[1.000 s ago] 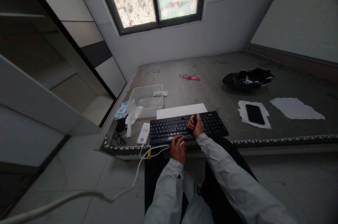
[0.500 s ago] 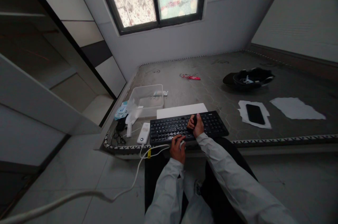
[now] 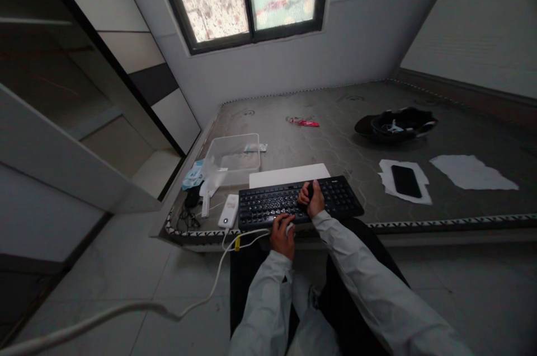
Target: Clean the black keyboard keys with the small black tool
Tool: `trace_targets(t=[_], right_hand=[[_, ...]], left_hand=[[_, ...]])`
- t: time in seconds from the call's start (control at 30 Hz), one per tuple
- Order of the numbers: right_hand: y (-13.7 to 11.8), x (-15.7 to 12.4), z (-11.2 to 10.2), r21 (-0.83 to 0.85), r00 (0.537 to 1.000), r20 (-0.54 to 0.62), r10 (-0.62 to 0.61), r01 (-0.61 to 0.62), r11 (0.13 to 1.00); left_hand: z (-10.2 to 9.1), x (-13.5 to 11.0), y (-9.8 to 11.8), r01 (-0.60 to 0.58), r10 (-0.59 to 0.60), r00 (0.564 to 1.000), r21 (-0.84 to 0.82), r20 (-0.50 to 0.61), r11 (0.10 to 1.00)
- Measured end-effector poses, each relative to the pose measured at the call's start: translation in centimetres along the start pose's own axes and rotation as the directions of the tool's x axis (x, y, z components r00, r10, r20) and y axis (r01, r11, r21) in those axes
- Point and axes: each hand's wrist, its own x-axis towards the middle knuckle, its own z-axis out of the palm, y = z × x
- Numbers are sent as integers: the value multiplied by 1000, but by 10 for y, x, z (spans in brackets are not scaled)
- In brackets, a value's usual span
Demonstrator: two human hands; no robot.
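Apparently nothing had shifted, suggesting a pause: at a long black keyboard (image 3: 260, 207), the right hand (image 3: 314, 202) enclosed a small dark object (image 3: 310, 191); the left hand (image 3: 282, 237) pinched a small white object (image 3: 289, 228).

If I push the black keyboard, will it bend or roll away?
The keyboard probably won't bend much: its long edges look straight. Rolling seems unlikely, given its flat rectangular shape. It's likely light, looking so thin.
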Motion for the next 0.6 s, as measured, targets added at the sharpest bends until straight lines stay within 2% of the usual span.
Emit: trace_targets(t=[0.6], right_hand=[[4, 2, -5, -8, 1000, 3, 2, -2, 1000]], left_hand=[[1, 0, 0, 9, -9, 1000, -7, -13, 1000]])
